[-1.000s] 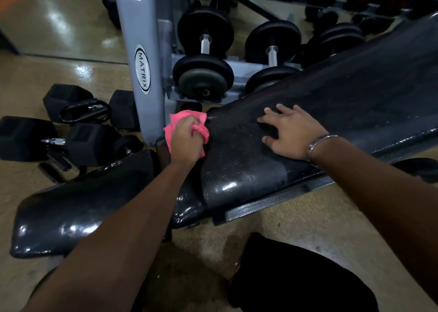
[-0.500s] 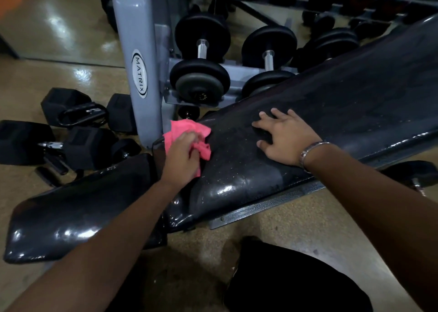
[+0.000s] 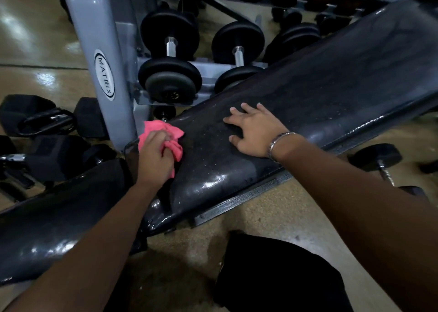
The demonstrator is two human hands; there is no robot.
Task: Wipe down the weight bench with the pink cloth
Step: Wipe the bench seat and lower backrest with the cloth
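Observation:
The black weight bench fills the middle of the view: an inclined back pad (image 3: pixel 331 93) rising to the right and a seat pad (image 3: pixel 59 212) at lower left. My left hand (image 3: pixel 155 159) grips a crumpled pink cloth (image 3: pixel 176 138) against the lower left corner of the back pad, beside the gap between the two pads. My right hand (image 3: pixel 256 129) rests flat on the back pad with fingers spread, a metal bracelet at its wrist. The pad's near surface shines wet.
A grey Matrix rack post (image 3: pixel 104 58) stands just behind the cloth, with round black dumbbells (image 3: pixel 169 74) on its lower shelf. Hex dumbbells (image 3: pixel 47 122) lie on the floor at left, another (image 3: pixel 376 157) at right under the bench. My dark-clothed knee (image 3: pixel 279 273) is at the bottom.
My left hand has slid the pink cloth slightly down and toward me along the pad's lower edge. My right hand has stayed pressed flat on the pad.

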